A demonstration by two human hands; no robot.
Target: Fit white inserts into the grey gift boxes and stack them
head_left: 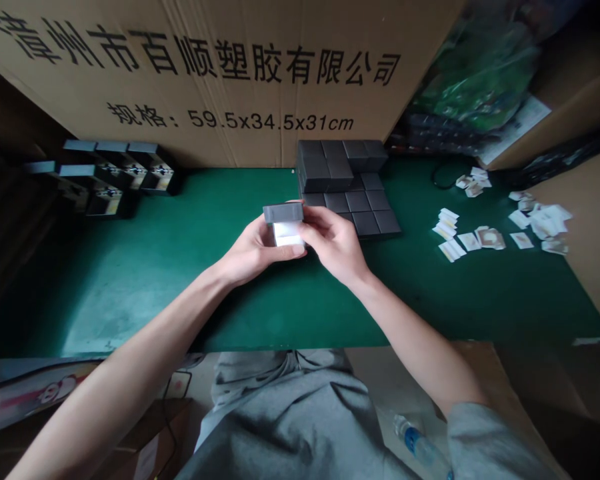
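Note:
Both hands hold one small box (283,223) above the middle of the green table (190,293). The box has a dark grey lid raised at the top and a white inside showing below it. My left hand (253,252) cups the box from the left and below, fingers curled round it. My right hand (333,243) grips its right side, with the thumb at the white part. Just behind the hands lies a stack of closed dark grey boxes (347,183), laid in rows and partly two layers high.
Several open boxes (115,175) stand in rows at the back left. Small white and tan cards (485,227) lie scattered at the right. A big printed carton (220,73) walls off the back. A black cable loop (447,175) lies near bagged goods. A water bottle (420,443) rests by my lap.

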